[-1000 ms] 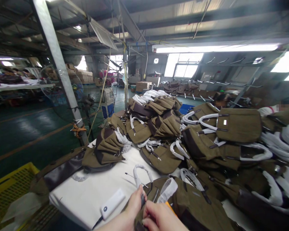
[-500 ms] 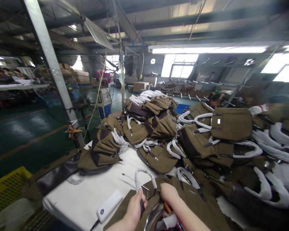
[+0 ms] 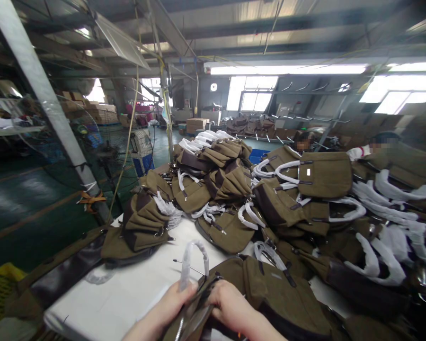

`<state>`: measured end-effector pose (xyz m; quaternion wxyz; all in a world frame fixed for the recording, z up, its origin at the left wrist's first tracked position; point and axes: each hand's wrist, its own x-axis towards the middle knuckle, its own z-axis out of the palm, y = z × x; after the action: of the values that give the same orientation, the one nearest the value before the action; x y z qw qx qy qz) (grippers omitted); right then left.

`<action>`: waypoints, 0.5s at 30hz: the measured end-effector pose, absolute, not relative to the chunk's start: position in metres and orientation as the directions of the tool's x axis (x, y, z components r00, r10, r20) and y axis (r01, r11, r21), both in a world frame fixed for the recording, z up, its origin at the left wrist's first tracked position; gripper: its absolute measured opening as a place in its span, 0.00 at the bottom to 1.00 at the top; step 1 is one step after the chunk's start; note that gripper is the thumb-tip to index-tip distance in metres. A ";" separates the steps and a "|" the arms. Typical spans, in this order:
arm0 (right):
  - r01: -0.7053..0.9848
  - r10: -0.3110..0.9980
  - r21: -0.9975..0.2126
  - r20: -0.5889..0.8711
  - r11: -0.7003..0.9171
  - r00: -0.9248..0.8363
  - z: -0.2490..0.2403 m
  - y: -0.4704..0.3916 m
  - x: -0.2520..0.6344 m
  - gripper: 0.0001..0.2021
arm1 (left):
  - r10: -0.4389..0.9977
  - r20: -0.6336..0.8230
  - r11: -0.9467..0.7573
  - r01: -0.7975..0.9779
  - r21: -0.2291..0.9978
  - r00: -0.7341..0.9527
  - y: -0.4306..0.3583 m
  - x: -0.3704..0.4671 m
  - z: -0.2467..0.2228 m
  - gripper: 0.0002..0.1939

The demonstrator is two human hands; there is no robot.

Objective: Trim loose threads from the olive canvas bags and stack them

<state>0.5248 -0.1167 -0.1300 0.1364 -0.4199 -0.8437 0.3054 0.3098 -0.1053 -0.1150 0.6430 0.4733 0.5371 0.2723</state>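
An olive canvas handbag (image 3: 190, 318) stands at the table's front, close to me, its mouth partly drawn together. My left hand (image 3: 177, 302) grips its left edge at the base of a handle (image 3: 194, 251) wrapped in white film, which stands up above the thumb. At the opposite edge of the mouth, my right hand (image 3: 231, 303) has its fingers curled over the dark rim, their tips hidden. A thin dark-tipped rod (image 3: 189, 266) lies behind the raised handle. Touching the right side is a second olive handbag (image 3: 280, 293), lying flat with its wrapped handles (image 3: 270, 255) pointing away.
Olive bags (image 3: 227, 182) are heaped across the back and right of the white table (image 3: 92, 303). A yellow crate (image 3: 2, 289) stands at lower left, near a slanted metal post (image 3: 57, 113). Two people, partly hidden, are behind the heap at right.
My right hand has come up out of the bag's mouth to its rim, nearer my left hand. The bag's mouth has narrowed. A white device on the table is now covered. The view has shifted right.
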 end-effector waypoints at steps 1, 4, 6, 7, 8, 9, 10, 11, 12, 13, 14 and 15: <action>0.654 0.805 -0.588 -0.009 0.476 -0.593 -0.125 -0.117 0.522 0.06 | 0.873 -0.386 0.307 0.278 0.910 0.299 -0.102 0.298 -0.107 0.22; 0.683 0.781 -0.464 0.030 0.564 -0.624 -0.113 -0.123 0.510 0.11 | 0.927 -0.314 0.149 0.567 0.810 0.204 -0.088 0.260 -0.084 0.17; 0.648 0.714 -0.432 -0.012 0.628 -0.700 -0.116 -0.129 0.497 0.14 | 0.954 -0.294 0.177 0.690 0.701 0.053 -0.075 0.236 -0.071 0.10; 0.633 0.687 -0.436 -0.044 0.640 -0.725 -0.120 -0.131 0.490 0.14 | 0.959 -0.282 0.205 0.733 0.648 -0.020 -0.069 0.226 -0.066 0.06; 0.622 0.668 -0.450 -0.071 0.641 -0.740 -0.125 -0.132 0.485 0.14 | 0.961 -0.266 0.228 0.761 0.607 -0.076 -0.063 0.216 -0.062 0.04; 0.609 0.654 -0.468 -0.084 0.640 -0.752 -0.130 -0.133 0.483 0.15 | 0.963 -0.245 0.240 0.771 0.589 -0.113 -0.060 0.207 -0.059 0.05; 0.591 0.647 -0.492 -0.071 0.639 -0.759 -0.134 -0.132 0.484 0.15 | 0.966 -0.221 0.241 0.764 0.599 -0.132 -0.059 0.198 -0.056 0.07; 0.575 0.655 -0.517 -0.034 0.635 -0.755 -0.136 -0.129 0.489 0.14 | 0.971 -0.199 0.228 0.743 0.629 -0.129 -0.061 0.190 -0.054 0.09; 0.570 0.681 -0.535 0.013 0.624 -0.733 -0.138 -0.126 0.497 0.14 | 0.979 -0.171 0.199 0.715 0.671 -0.112 -0.065 0.182 -0.053 0.11; 0.591 0.731 -0.555 0.046 0.586 -0.681 -0.138 -0.121 0.509 0.15 | 0.986 -0.134 0.163 0.682 0.713 -0.095 -0.072 0.174 -0.054 0.12; 0.646 0.806 -0.571 0.047 0.506 -0.590 -0.138 -0.116 0.522 0.15 | 0.991 -0.089 0.132 0.652 0.747 -0.098 -0.081 0.165 -0.055 0.13; 0.717 0.883 -0.578 0.016 0.391 -0.468 -0.137 -0.112 0.536 0.16 | 0.992 -0.037 0.108 0.628 0.771 -0.125 -0.090 0.157 -0.058 0.14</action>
<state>0.5365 -0.1117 -0.1372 0.1629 -0.4892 -0.8178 0.2557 0.1565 -0.0895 -0.0581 0.2945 0.5923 0.6834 0.3088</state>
